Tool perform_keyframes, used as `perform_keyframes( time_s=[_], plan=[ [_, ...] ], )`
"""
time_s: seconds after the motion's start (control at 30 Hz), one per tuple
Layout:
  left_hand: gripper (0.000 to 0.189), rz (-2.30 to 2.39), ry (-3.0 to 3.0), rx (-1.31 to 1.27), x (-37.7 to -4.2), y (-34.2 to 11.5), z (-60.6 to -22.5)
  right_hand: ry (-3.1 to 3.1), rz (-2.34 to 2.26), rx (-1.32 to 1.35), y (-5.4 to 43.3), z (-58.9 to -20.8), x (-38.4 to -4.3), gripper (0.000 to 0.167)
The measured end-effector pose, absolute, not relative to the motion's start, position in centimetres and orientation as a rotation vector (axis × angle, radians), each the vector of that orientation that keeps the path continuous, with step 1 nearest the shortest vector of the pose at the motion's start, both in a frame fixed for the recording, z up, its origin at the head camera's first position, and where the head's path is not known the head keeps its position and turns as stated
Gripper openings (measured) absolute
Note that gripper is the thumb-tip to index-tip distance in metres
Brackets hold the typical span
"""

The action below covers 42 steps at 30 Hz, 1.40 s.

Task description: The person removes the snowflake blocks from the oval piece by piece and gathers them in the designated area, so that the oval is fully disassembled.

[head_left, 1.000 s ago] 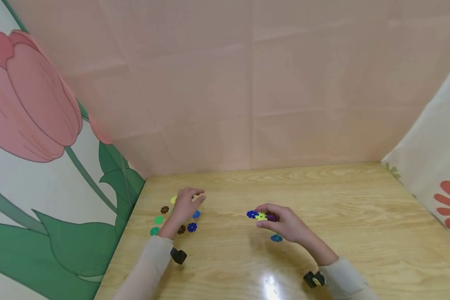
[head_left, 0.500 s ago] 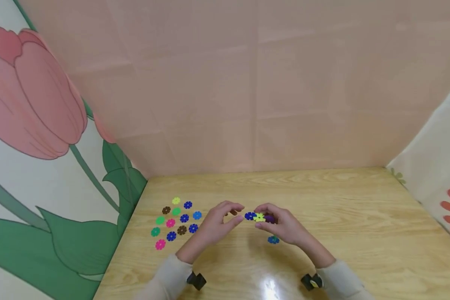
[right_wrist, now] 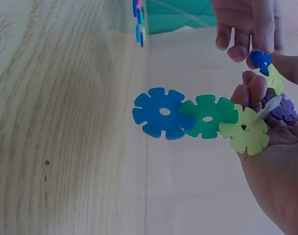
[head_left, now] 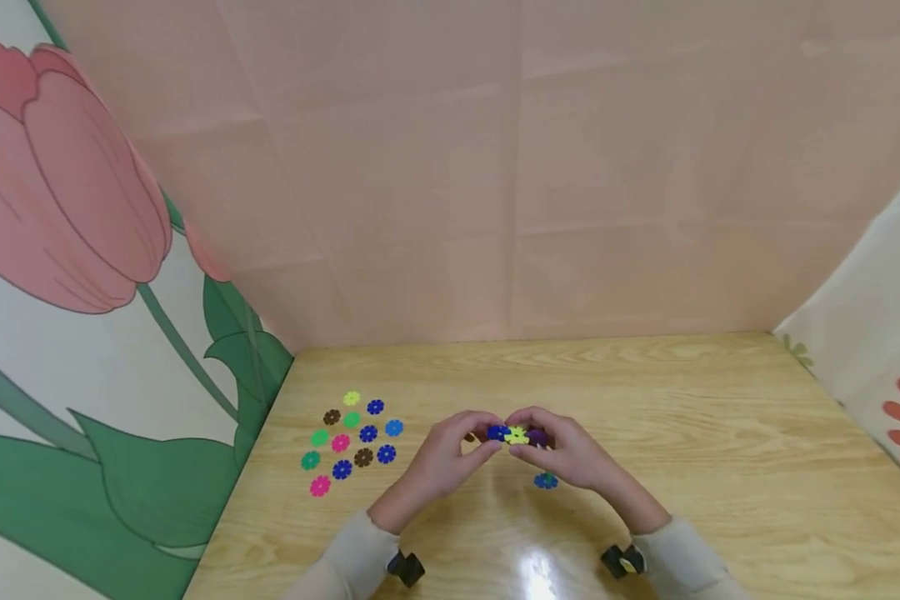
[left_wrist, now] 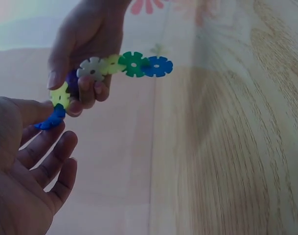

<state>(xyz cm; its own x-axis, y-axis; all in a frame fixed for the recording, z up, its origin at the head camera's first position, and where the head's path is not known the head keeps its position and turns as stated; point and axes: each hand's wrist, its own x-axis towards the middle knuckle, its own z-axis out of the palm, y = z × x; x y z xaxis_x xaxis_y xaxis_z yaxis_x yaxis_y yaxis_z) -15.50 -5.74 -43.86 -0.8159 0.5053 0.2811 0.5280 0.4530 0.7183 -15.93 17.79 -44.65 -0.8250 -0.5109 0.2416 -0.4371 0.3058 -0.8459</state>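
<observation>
My right hand [head_left: 573,454] grips a chain of interlocking snowflake discs over the table. A dark blue disc [head_left: 498,432] forms its left end, joined to a yellow disc [head_left: 517,436] and a purple disc [head_left: 537,437]. Below the hand the chain runs on through a white disc [left_wrist: 90,65], a pale yellow disc [right_wrist: 251,141], a green disc [right_wrist: 198,122] and a blue disc [right_wrist: 153,104]. My left hand [head_left: 444,454] holds a brown snowflake disc [head_left: 470,437], mostly hidden by the fingers. Its thumb and fingertips are right at the dark blue end.
Several loose snowflake discs lie in rows on the left of the wooden table [head_left: 690,433], among them a pink disc [head_left: 320,486] and a teal disc [head_left: 311,460]. A pink cloth [head_left: 390,192] hangs behind the table's back edge.
My left hand has come right from the loose discs with the brown disc and now meets the chain's dark blue end. The right hand has stayed nearly in place, holding the chain.
</observation>
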Motion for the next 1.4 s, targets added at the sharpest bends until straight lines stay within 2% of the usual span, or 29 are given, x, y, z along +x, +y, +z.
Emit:
perform_keyframes(
  time_s=[0.4, 0.8, 1.07, 1.4],
  plan=[
    [0.012, -1.411, -2.692, -0.823, -15.6, -5.4, -44.0, 2.420, -1.583, -0.960, 17.4, -44.9, -16.0, 0.027],
    [0.013, -1.164, -2.767, -0.814, -15.4, -5.9, -43.3, 2.527, -1.580, -0.951, 17.3, -44.8, -15.8, 0.026],
    [0.007, -1.306, -2.781, -0.663, -15.9, -8.2, -44.7, 2.535, -1.605, -0.859, 17.9, -44.8, -15.9, 0.028],
    [0.019, -1.391, -2.817, -0.566, -16.1, -12.4, -46.5, 2.455, -1.660, -0.757, 18.5, -45.2, -16.0, 0.031]
  ],
)
